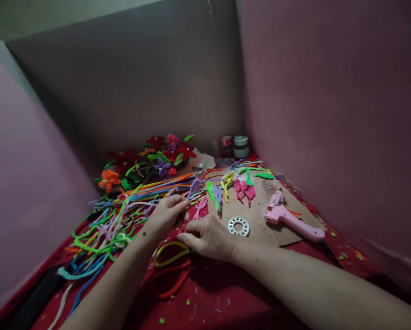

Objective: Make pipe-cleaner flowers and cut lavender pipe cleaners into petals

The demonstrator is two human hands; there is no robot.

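My left hand (171,211) is closed in a pinch over the red cloth, at the right edge of a heap of pipe cleaners. A purple pipe-cleaner petal (194,187) rises just beyond its fingertips. My right hand (210,236) faces it from the right, thumb and forefinger pressed together. What either hand pinches is too small or hidden to make out. Beyond the gap between them lies a pink pipe-cleaner petal (200,207). Scissors with a yellow loop and a red loop (172,293) lie below my hands, their blades hidden.
Loose pipe cleaners (112,233) sprawl left, with pipe-cleaner flowers (162,166) behind. On the right, a cardboard sheet (256,233) bears a pink glue gun (296,223), a round holed disc (238,226) and several shaped pieces. A lidded cup (241,147) stands at the back wall.
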